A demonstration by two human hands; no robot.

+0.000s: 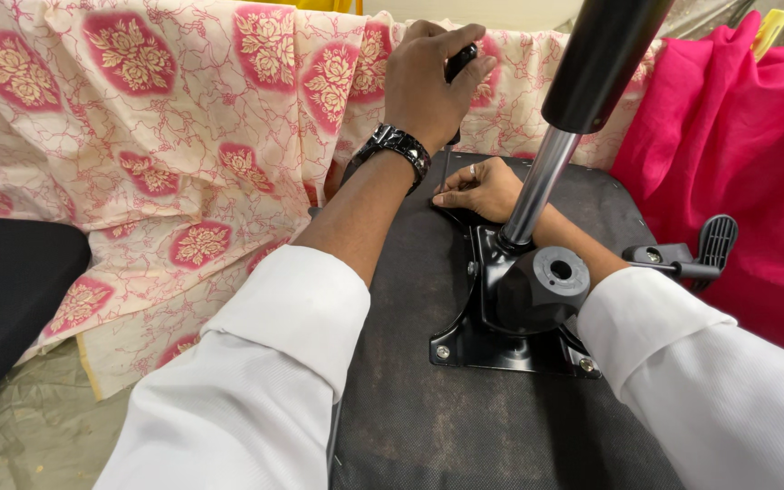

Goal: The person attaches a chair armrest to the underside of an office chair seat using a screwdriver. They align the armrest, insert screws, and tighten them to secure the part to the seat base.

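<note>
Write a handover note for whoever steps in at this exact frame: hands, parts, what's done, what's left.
Left hand: fist closed around a black tool handle, raised above the far edge of the upturned dark fabric-covered chair seat.
Right hand: flat on the seat at the far end of the black metal chair mechanism plate, empty as far as visible.
Silver gas-lift column stands in the plate.
Done: screws sit in both near plate corners.
Left: far corners, hidden under the hands, need checking.
</note>
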